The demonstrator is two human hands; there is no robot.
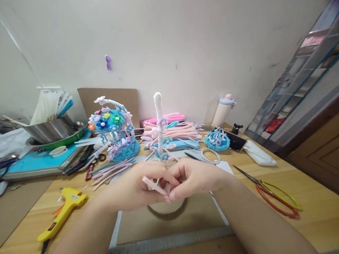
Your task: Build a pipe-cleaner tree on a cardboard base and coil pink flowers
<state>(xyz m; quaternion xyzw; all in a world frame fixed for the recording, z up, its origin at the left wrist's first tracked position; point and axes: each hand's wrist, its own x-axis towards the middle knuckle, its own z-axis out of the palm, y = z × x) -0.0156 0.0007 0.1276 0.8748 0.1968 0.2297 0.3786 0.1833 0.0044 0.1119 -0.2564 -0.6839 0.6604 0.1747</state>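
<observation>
My left hand and my right hand meet in front of me, fingers closed. Between them they pinch a short pale pink pipe cleaner; my right thumb presses by its lower end. Just beyond the hands stands an upright white fuzzy stem, with small lilac, pink and blue flowers and leaves along its lower part. Its foot is hidden behind my hands. Below them, a round cardboard disc shows its front edge over a flat cardboard sheet.
At left lie a yellow glue gun and pipe cleaner strips. Behind are a flower-covered blue ornament, pipe cleaner bundles and a blue round piece. At right are scissors, a phone and a bottle.
</observation>
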